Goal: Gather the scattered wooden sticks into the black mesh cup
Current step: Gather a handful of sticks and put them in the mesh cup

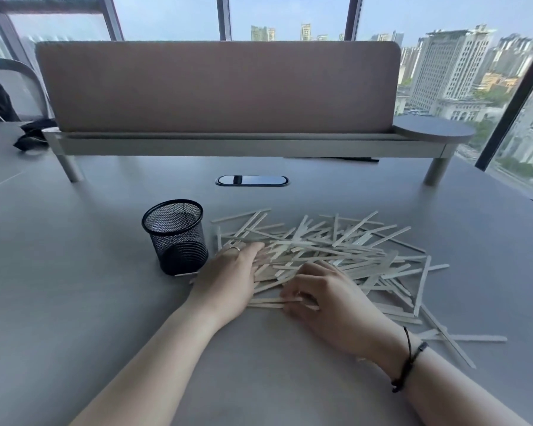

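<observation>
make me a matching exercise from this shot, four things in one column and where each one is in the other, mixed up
Things
1. mesh cup
2. stick pile
3. left hand
4. right hand

Places
A. spread over the table, right of the cup
B. at the near edge of the pile, fingers curled on a few sticks
C. upright on the table, left of the sticks
D. lying on the pile's left end, just right of the cup

Pairs: 1-C, 2-A, 3-D, 4-B
</observation>
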The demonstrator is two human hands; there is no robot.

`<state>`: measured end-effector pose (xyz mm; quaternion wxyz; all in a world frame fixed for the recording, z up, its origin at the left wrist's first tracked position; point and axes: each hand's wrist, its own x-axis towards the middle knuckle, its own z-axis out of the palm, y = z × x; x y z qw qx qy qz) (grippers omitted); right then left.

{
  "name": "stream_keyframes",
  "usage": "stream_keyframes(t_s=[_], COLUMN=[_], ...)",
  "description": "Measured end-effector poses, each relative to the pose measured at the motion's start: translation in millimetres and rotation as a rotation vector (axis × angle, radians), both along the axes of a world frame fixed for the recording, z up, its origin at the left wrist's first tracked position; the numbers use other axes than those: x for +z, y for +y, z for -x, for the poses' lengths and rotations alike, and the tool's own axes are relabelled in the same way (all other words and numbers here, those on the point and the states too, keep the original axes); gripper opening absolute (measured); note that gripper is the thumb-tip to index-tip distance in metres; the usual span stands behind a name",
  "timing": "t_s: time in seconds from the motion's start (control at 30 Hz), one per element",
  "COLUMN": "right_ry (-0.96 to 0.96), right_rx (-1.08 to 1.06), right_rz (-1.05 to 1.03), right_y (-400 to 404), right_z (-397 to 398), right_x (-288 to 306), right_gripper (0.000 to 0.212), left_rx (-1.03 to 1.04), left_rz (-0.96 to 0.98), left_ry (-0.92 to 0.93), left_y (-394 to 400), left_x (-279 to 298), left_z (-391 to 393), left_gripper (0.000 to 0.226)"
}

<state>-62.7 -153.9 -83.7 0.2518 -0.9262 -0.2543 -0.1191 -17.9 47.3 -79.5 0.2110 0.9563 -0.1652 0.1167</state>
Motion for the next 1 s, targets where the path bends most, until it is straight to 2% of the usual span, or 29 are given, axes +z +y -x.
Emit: stream_keyframes(t_s=[0.13,0.27,0.53,0.6,0.73,0.83,1.0], right_ry=[0.007,0.017,0.058,0.059,0.064,0.070,0.060], right_rx=[-0.031,-0.020,-0.031,-0.037,-0.035,-0.034,-0.042], right_rz=[-0.037,-0.048,-0.067,-0.079,-0.079,-0.082,-0.072], right_y=[-0.6,0.3,-0.3,0.2,0.8,1.3,2.3], right_z=[-1.0,-0.6,0.3,0.8,2.1,3.2,3.3], right_x=[-1.1,-1.5,-1.0,-1.0,-0.5,0.5,-0.3], right_gripper=[0.016,0.018,0.022,0.021,0.022,0.023,0.026], left_rx=[0.017,0.017,0.093,0.120,0.139,0.179,0.195], left_rz=[-0.068,-0.110,-0.014,0.017,0.058,0.054,0.218], left_ry=[-0.056,-0.151,-0.174,-0.186,-0.180,-0.198,-0.233], left_y=[-1.9,1.2,9.1,8.9,13.8,15.3,17.7], left_x=[3.7,6.1,14.1,18.8,20.6,18.6,13.4], left_z=[1.2,0.6,1.2,1.9,0.9,-0.5,-6.5], left_gripper=[0.062,0.061,0.023,0.028,0.053,0.061,0.034])
